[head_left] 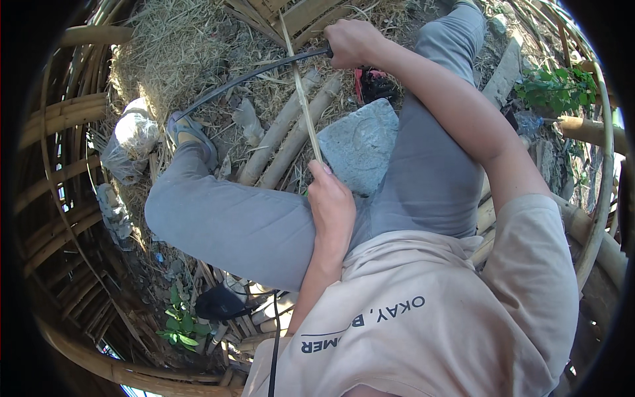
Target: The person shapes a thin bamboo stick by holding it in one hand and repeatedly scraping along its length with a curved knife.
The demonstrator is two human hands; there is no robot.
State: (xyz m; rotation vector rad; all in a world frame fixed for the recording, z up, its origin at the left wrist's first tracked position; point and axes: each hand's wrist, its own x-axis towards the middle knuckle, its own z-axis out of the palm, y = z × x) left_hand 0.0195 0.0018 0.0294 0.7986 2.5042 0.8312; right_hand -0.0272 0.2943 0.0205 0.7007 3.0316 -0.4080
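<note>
My left hand (331, 202) is closed around the near end of a pale split bamboo strip (305, 109), low over my lap. From there the strip runs away from me, up to a wooden piece at the far edge. My right hand (354, 44) grips the dark handle of a long, slightly curved knife (241, 78), farther out. Its narrow blade points left and crosses the strip near the strip's far part. Whether the edge has cut into the strip I cannot tell.
A grey stone block (362, 144) lies between my legs, beside two bamboo poles (281, 137). Dry shavings (178, 53) cover the ground at far left. A plastic-wrapped bundle (135, 135) stands left of my foot. A red and black item (376, 85) lies beyond the stone. Curved bamboo walls (66, 119) surround me.
</note>
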